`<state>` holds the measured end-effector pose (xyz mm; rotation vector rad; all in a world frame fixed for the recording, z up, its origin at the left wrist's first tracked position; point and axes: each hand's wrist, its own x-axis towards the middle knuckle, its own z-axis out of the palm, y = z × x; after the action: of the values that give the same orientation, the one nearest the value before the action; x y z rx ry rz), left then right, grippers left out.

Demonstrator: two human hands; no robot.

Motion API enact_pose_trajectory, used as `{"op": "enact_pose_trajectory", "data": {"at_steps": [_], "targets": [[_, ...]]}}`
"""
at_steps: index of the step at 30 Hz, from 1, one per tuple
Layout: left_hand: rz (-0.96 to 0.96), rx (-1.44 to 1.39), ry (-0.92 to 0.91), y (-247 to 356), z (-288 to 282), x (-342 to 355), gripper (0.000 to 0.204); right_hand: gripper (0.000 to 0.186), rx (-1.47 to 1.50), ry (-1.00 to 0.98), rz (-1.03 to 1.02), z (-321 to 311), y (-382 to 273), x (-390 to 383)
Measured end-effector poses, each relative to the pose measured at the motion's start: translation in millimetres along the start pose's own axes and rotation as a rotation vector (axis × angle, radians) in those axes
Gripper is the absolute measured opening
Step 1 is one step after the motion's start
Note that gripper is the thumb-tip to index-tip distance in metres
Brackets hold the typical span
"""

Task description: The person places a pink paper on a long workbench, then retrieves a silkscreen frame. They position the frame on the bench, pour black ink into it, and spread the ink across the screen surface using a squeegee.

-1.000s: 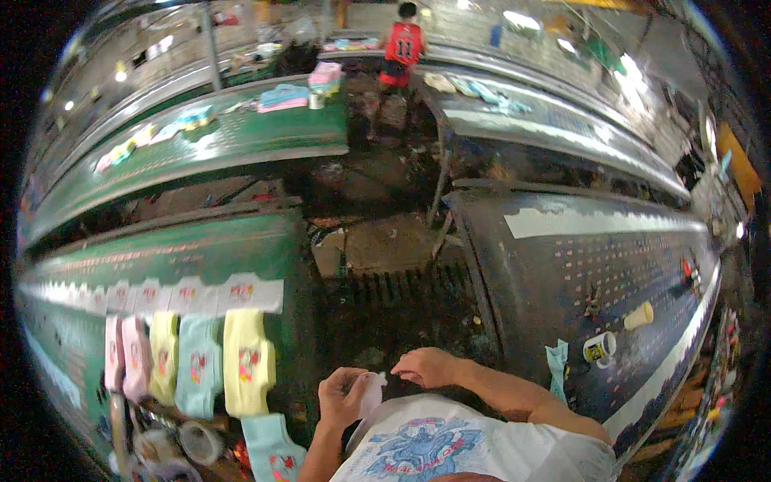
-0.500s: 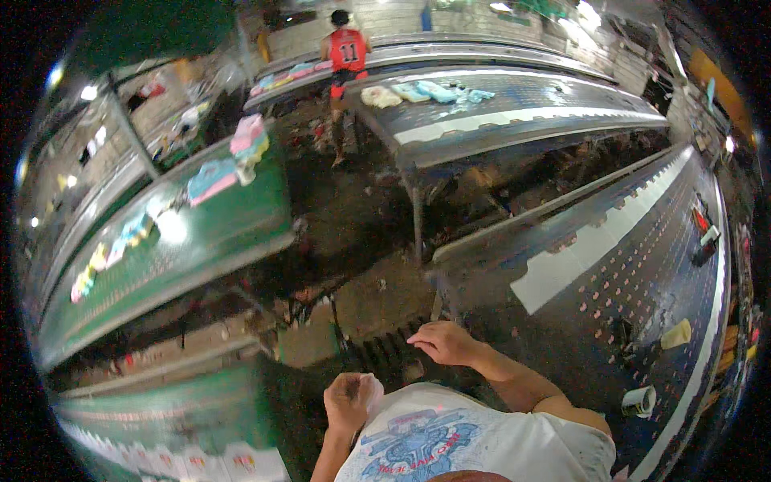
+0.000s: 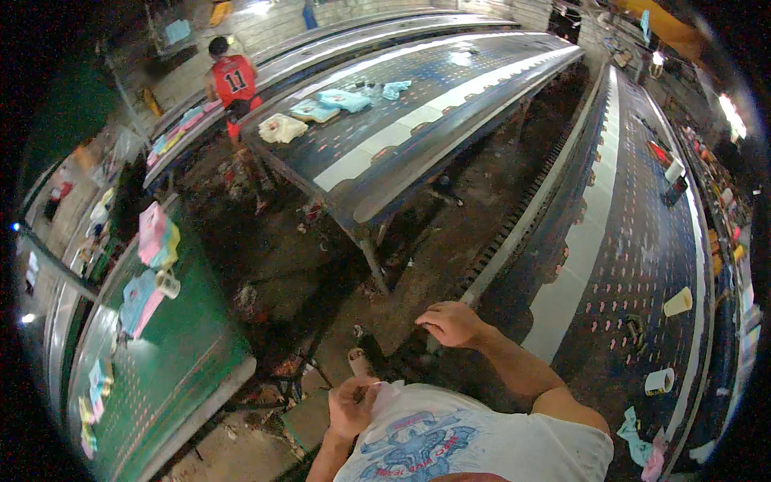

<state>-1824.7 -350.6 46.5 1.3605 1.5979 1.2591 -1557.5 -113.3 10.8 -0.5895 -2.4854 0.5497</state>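
My left hand (image 3: 352,406) is held low in front of my white printed shirt (image 3: 434,438), its fingers curled inward. A small pale pinkish patch shows beside those fingers, against the shirt; whether it is a held cloth I cannot make out. My right hand (image 3: 452,324) is raised a little farther forward, fingers bent and drawn together, with nothing visible in them. It hangs in the air near the close end of the long dark table (image 3: 514,297) on the right, apparently not touching it. Below my left hand, a sandalled foot (image 3: 359,361) shows on the floor.
Pale strips (image 3: 590,241) and rows of small pink prints line the right table, with a cream cup (image 3: 678,302) and a white tub (image 3: 659,381). Folded fabric (image 3: 341,100) lies on the middle table. A green table (image 3: 185,353) stands left. A person in red (image 3: 234,80) stands far left.
My view has swung to the right, so the tables and the person in red now sit farther left. Both hands keep nearly the same pose before my body.
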Motion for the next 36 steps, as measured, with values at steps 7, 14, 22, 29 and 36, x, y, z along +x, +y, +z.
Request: {"op": "enact_pose_trajectory", "data": {"at_steps": [7,14,22,29,36], "targets": [[0.172,-0.094,-0.245,-40.3,-75.8,165.4,0.015,0.030,-0.278,-0.478,0.480,38.2,72.2,27.3],[0.073,-0.080,-0.352,-67.8,-117.1,271.2,0.016,0.038,-0.377,-0.785,0.895,51.3,78.5,38.0],[0.196,-0.104,-0.500,-57.2,-107.1,351.4,0.015,0.039,-0.241,-0.784,1.035,37.9,82.4,55.8],[0.268,-0.167,-0.478,-51.6,-73.4,404.7,0.019,0.043,-0.144,-0.585,1.030,-11.8,164.0,104.4],[0.179,-0.019,-0.512,-29.5,-27.0,469.0,0.022,0.034,-0.160,-0.166,0.627,-53.8,290.6,142.7]]}}
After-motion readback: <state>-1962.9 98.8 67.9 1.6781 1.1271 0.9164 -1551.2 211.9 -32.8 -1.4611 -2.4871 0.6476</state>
